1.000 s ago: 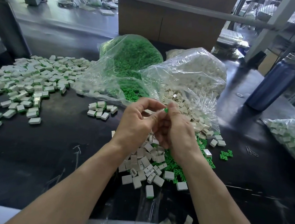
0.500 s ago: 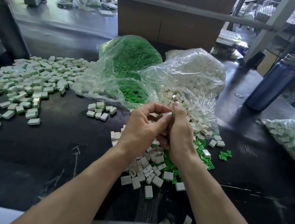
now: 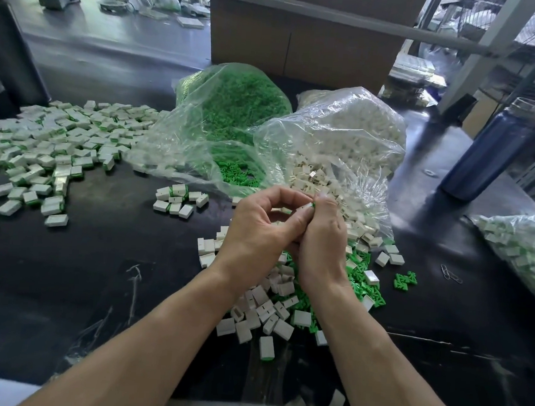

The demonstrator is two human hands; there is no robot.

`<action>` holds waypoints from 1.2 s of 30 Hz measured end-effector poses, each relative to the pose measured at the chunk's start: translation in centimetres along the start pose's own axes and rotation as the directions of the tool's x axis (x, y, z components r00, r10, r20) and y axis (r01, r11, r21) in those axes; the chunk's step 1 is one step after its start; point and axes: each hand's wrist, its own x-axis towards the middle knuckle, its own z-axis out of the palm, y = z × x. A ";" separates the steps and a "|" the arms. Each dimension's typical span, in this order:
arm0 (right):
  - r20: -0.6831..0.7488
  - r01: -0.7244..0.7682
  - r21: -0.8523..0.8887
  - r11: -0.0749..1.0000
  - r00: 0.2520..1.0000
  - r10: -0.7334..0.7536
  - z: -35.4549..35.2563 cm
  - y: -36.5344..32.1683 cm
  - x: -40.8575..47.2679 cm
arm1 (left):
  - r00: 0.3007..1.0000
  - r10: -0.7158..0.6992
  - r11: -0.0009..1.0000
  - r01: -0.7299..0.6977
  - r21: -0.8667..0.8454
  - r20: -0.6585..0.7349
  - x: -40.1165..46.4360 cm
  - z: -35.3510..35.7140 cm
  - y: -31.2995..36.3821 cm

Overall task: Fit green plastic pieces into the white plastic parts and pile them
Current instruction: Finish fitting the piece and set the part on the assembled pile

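The left hand [image 3: 259,231] and right hand [image 3: 321,239] are pressed together above the desk [image 3: 93,285], their fingertips pinching one white part [image 3: 305,207] with a sliver of green piece [image 3: 313,204] at its end — the fitting step, I judge, with the insert nearly seated. Next it likely needs a firm push home, then a toss to the finished pile [image 3: 46,150] at far left — small white blocks edged green; loose parts [image 3: 270,312] lie beneath the wrists.
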 end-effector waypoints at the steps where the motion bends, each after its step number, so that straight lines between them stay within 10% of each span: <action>1: -0.001 -0.002 -0.003 1.000 1.000 0.002 0.0 0.0 0.0 | 1.000 0.001 1.000 -0.001 -0.008 -0.003 0.0 0.0 0.1; 30: 0.118 0.058 -0.043 0.997 0.992 -0.052 -0.1 -0.3 -0.2 | 0.999 -0.032 0.998 0.030 -0.049 -0.040 -0.1 -0.5 0.7; 36: 0.109 0.259 -0.196 0.946 0.964 -0.242 -1.9 -0.6 0.3 | 0.990 0.002 0.999 0.003 0.036 -0.138 0.5 -1.5 0.6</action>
